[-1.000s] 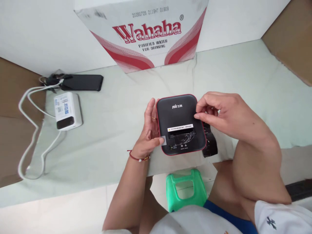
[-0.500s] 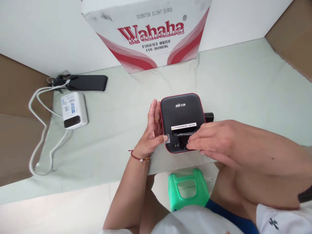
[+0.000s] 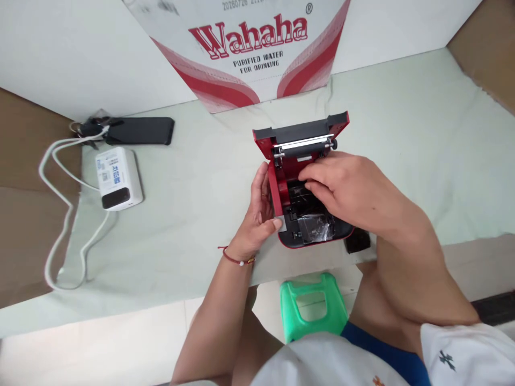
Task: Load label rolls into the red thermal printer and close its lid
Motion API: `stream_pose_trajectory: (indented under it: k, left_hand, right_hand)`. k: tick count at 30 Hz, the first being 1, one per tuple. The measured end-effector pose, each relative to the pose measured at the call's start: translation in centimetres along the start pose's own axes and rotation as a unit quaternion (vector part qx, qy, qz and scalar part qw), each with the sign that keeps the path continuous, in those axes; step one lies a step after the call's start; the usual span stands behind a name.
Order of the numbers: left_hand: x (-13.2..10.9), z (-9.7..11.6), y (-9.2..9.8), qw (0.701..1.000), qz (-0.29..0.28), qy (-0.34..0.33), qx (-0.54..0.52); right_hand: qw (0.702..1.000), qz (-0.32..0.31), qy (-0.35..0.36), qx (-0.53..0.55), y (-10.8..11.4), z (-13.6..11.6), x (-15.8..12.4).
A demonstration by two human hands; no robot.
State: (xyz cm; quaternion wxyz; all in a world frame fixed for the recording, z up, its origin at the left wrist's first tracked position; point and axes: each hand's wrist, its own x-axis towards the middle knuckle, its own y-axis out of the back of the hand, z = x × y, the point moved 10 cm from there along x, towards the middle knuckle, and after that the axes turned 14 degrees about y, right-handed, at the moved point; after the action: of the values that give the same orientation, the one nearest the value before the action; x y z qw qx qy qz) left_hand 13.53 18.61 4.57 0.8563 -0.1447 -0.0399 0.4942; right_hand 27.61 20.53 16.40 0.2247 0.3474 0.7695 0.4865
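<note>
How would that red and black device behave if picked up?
The device looks boxy and rigid, so probably won't flex. Its raised lid seems hinged and may swing. The shiny film near its front might feel slippery.

Free surface [image 3: 410, 123] behind and right of the printer [image 3: 276, 188], raised lid [image 3: 298, 132] and carton [image 3: 259, 59] blocking straight behind it, left hand [image 3: 257, 217] against its left side, right hand [image 3: 344, 185] over it

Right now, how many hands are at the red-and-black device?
2. The left hand grips the left side of the red-and-black device; the right hand reaches inside, below the raised lid. No others show.
</note>
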Motion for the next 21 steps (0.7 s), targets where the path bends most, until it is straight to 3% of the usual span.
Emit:
stream_pose_trajectory:
  k: [4,13,21]
  left_hand:
    - [0.0,0.1,0.0,1.0,0.003,0.003,0.001]
    - [0.0,-0.1,0.1,1.0,0.004,0.01,-0.007]
    - [0.0,-0.2,0.4,1.0,0.014,0.004,-0.001]
  right_hand:
    - [0.997,-0.033,-0.055,-0.04,-1.3,0.9,0.8]
    - [0.981,-0.117,-0.102,-0.115,-2.2,0.5,1.4]
    - [0.988,-0.072,-0.062,-0.12,-1.8,0.6,1.1]
